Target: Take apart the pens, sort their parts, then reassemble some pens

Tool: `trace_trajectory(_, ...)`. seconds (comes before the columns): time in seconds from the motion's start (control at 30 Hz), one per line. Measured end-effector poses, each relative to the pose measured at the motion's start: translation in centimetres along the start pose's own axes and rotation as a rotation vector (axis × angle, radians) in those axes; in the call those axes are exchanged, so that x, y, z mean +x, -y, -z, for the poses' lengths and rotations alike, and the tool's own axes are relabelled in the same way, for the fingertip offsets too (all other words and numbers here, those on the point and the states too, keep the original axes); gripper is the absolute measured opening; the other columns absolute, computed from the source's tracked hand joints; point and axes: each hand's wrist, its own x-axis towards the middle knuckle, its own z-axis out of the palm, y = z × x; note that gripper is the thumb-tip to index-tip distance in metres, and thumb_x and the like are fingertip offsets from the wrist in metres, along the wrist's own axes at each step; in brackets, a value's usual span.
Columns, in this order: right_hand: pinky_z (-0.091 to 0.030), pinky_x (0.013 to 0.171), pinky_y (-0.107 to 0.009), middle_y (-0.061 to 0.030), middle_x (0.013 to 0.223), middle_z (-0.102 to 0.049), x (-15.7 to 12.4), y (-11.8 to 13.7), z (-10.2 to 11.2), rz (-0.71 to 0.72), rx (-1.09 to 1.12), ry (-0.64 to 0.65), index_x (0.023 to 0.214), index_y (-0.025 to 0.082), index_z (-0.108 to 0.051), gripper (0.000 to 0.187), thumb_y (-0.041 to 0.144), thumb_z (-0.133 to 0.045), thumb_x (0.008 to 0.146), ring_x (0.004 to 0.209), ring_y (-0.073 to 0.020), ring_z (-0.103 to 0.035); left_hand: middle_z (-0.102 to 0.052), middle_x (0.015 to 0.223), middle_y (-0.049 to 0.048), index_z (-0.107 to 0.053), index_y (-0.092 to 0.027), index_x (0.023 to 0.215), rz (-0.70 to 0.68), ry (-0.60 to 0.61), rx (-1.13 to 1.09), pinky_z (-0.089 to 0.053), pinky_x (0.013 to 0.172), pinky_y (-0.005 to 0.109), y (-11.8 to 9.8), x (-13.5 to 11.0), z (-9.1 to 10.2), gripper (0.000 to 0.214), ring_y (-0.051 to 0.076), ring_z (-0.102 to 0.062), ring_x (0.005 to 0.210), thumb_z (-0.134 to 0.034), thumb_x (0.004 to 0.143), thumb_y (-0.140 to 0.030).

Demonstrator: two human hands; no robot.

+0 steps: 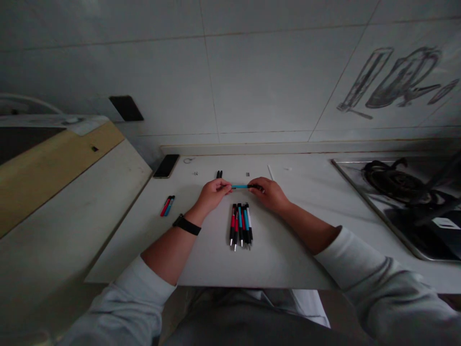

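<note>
A blue pen [239, 186] with a black end is held level between both hands over the white counter [288, 259]. My left hand [212, 195], a black watch on its wrist, pinches the left end. The fingers of my right hand [270, 193] are closed round the black right end. Just below lies a bunch of several pens [240, 226] in red, blue, white and black, side by side with silver tips toward me. Beyond my left hand are two small black pen parts [219, 174]. Some tiny metal pieces [248, 174] lie behind the held pen.
Left on the counter are red and blue pen barrels [167, 205] and a black phone [166, 166]. A thin white stick [271, 172] lies behind my right hand. A gas stove [392, 182] with a metal rim stands at the right. The tiled wall [259, 86] closes off the back.
</note>
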Motion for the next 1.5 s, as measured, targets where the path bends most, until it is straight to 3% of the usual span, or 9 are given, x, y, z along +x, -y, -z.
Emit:
trace_trajectory(0.13,-0.044,0.072,-0.027,-0.0049,0.086,-0.072,0.0,-0.3,-0.2,-0.056,-0.019,0.064,0.101,0.019,-0.07,0.024,0.033,-0.05,0.1,0.074,-0.0163,-0.061,-0.077,0.091,0.0069,-0.07,-0.017,0.094,-0.059,-0.021,0.055,-0.057,0.085,0.035,0.6,0.2,0.0,0.02,0.019,-0.072,0.085,-0.07,0.084,-0.033)
trace_trajectory(0.23,-0.043,0.071,-0.026,-0.0043,0.09,-0.071,-0.1,-0.4,-0.3,-0.077,0.025,0.031,0.108,0.019,-0.065,0.021,0.032,-0.061,0.093,0.075,-0.0161,-0.061,-0.077,0.09,0.0066,-0.07,-0.017,0.095,-0.075,-0.015,0.07,-0.057,0.084,0.034,1.0,0.3,0.1,0.019,0.02,-0.073,0.086,-0.07,0.085,-0.034)
trace_trajectory(0.5,-0.044,0.071,-0.027,-0.0055,0.097,-0.071,-0.1,-0.4,-0.5,-0.1,0.017,0.025,0.114,0.02,-0.059,0.025,0.033,-0.06,0.092,0.075,-0.0163,-0.062,-0.077,0.093,0.0064,-0.07,-0.018,0.096,-0.082,-0.019,0.08,-0.057,0.086,0.034,0.8,0.1,0.0,0.018,0.019,-0.073,0.088,-0.069,0.086,-0.032)
trace_trajectory(0.63,-0.044,0.074,-0.028,-0.0039,0.087,-0.069,-0.1,-0.7,-0.7,-0.07,0.002,0.071,0.106,0.02,-0.062,0.018,0.031,-0.05,0.098,0.075,-0.0166,-0.061,-0.077,0.094,0.0065,-0.07,-0.018,0.096,-0.088,-0.021,0.103,-0.056,0.086,0.034,0.8,0.1,0.0,0.018,0.02,-0.073,0.088,-0.069,0.086,-0.033)
trace_trajectory(0.73,-0.045,0.072,-0.028,-0.0039,0.092,-0.069,0.0,-0.8,-0.8,-0.074,0.006,0.052,0.111,0.02,-0.06,0.023,0.031,-0.06,0.091,0.075,-0.0165,-0.06,-0.077,0.094,0.0068,-0.071,-0.018,0.096,-0.097,-0.011,0.119,-0.056,0.085,0.033,0.9,0.1,0.0,0.018,0.02,-0.073,0.088,-0.069,0.086,-0.033)
trace_trajectory(0.87,-0.046,0.08,-0.03,-0.0069,0.096,-0.07,0.0,-0.8,-0.8,-0.004,-0.005,0.064,0.104,0.019,-0.064,0.019,0.031,-0.05,0.098,0.085,-0.0183,-0.062,-0.077,0.093,0.0064,-0.071,-0.018,0.097,-0.111,-0.001,0.133,-0.055,0.085,0.033,1.0,0.1,0.1,0.017,0.02,-0.073,0.088,-0.069,0.087,-0.032)
trace_trajectory(1.0,-0.047,0.077,-0.029,-0.0066,0.1,-0.07,0.0,-0.9,-0.9,-0.068,-0.002,0.042,0.114,0.019,-0.061,0.026,0.03,-0.062,0.091,0.08,-0.0174,-0.062,-0.077,0.093,0.0059,-0.072,-0.019,0.097,-0.117,0.006,0.16,-0.055,0.084,0.033,1.0,0.1,0.1,0.018,0.02,-0.072,0.088,-0.069,0.087,-0.033)
trace_trajectory(1.13,-0.047,0.083,-0.03,-0.0081,0.099,-0.071,0.0,-1.0,-1.0,-0.008,-0.026,0.086,0.106,0.019,-0.065,0.019,0.028,-0.05,0.099,0.088,-0.0183,-0.064,-0.077,0.092,0.0059,-0.072,-0.018,0.096,-0.116,0.017,0.156,-0.055,0.084,0.033,0.8,0.0,0.1,0.019,0.02,-0.072,0.088,-0.07,0.086,-0.034)
trace_trajectory(1.5,-0.047,0.079,-0.03,-0.007,0.1,-0.071,-0.1,-0.9,-0.9,-0.04,-0.025,0.065,0.112,0.019,-0.063,0.022,0.027,-0.061,0.092,0.083,-0.0181,-0.063,-0.077,0.092,0.0061,-0.072,-0.018,0.096,-0.116,0.03,0.176,-0.055,0.084,0.033,0.4,-0.2,0.0,0.019,0.02,-0.071,0.088,-0.07,0.086,-0.034)
